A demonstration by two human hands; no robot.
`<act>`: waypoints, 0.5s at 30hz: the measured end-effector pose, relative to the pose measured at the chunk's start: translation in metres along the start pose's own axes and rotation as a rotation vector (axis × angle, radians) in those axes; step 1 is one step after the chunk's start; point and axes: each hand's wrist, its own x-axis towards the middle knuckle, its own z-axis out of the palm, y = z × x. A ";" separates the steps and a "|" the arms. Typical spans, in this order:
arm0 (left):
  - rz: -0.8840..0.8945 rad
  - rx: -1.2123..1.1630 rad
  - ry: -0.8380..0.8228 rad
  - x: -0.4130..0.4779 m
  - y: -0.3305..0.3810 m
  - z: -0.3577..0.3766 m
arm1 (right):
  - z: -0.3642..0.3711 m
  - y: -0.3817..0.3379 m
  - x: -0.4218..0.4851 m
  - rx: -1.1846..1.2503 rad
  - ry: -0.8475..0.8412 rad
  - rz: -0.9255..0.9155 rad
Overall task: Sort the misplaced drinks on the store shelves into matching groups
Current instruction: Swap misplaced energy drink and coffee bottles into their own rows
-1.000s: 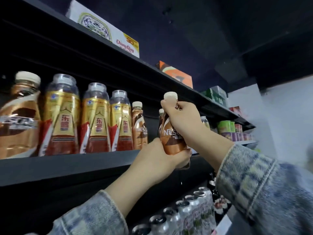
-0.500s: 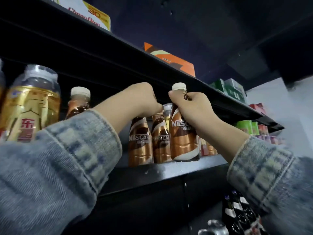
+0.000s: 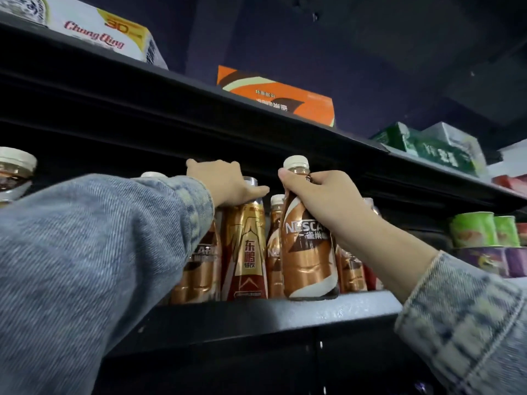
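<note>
My right hand (image 3: 322, 195) grips the neck of a brown Nescafe coffee bottle (image 3: 308, 260) that stands upright at the front edge of the dark shelf (image 3: 328, 309). My left hand (image 3: 228, 182) is closed over the top of a gold and red energy drink bottle (image 3: 246, 252) standing among the coffee bottles. More Nescafe bottles stand beside it: one to its left (image 3: 199, 269), partly hidden by my sleeve, and one behind (image 3: 273, 252).
Green and purple cans (image 3: 484, 240) fill the shelf to the right. Boxes sit on the upper shelf: a white one (image 3: 94, 29), an orange one (image 3: 279, 98), green ones (image 3: 427, 146). Another bottle (image 3: 14, 172) shows at the far left.
The view has shifted right along the shelf. My left hand moved from a coffee bottle's top onto the gold and red bottle. My right hand still holds the Nescafe bottle on the shelf.
</note>
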 end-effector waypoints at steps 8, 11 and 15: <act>-0.040 -0.004 -0.036 -0.005 0.021 -0.006 | -0.009 0.023 0.002 0.058 -0.009 -0.008; -0.033 -0.077 0.049 -0.014 0.019 -0.008 | -0.007 0.024 0.003 0.071 0.026 -0.014; -0.011 -0.236 0.213 -0.038 0.016 -0.014 | -0.001 0.021 0.007 0.067 0.075 -0.015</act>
